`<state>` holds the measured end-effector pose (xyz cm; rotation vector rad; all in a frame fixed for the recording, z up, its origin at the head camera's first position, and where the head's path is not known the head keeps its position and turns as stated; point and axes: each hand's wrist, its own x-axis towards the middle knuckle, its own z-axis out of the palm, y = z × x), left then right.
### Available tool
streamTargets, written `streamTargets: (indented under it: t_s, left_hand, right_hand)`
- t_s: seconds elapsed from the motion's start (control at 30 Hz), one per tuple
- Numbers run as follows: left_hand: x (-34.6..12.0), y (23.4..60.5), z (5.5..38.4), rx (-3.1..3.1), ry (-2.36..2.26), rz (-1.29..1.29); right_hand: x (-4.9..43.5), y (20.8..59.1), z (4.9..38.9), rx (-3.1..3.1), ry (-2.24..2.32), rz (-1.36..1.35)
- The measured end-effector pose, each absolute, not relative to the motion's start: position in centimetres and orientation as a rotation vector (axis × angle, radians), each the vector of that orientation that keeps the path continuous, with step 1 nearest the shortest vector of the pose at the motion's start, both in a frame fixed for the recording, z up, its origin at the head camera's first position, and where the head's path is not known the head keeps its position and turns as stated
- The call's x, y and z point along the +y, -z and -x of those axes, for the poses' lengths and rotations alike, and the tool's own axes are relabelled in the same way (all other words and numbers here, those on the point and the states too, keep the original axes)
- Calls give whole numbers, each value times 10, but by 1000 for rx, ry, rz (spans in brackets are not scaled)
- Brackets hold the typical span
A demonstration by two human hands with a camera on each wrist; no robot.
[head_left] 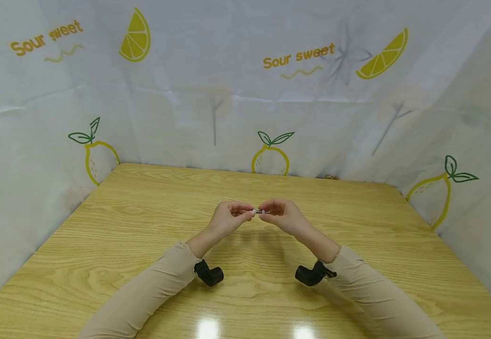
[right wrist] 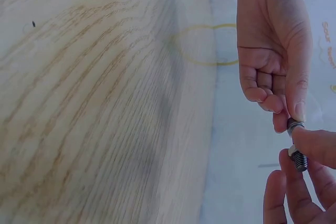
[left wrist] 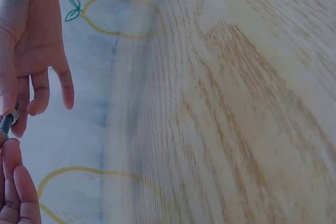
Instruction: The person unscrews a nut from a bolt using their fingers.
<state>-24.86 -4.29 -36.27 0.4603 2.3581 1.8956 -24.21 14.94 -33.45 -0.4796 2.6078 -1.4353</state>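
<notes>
Left hand (head_left: pixel 228 216) and right hand (head_left: pixel 286 219) meet at a bolt (right wrist: pixel 301 163)

A white lemon-print cloth (head_left: pixel 186 122) stands behind and beside the wooden table (head_left: pixel 152 226). Two beige sleeves (head_left: pixel 148 287) reach in over the wood, a black bracket (head_left: pixel 209 274) at each wrist. Both hands hover above the table, fingertips near each other. The left thumb and fingers pinch one end of the bolt, likely the head, though the thumb partly covers it. The right thumb and fingers pinch the nut (right wrist: pixel 292 151), which sits around the threaded shank, the bolt's tip poking out beyond it.
</notes>
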Motion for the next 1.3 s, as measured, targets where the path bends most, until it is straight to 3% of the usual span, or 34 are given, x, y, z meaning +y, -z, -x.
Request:
streamTargets:
  t_s: [1.3]
  left_hand:
    - [-42, 363, 249, 2335, -1918, -425]
  right_hand:
    - [149, 337, 239, 2559, 1487, 466]
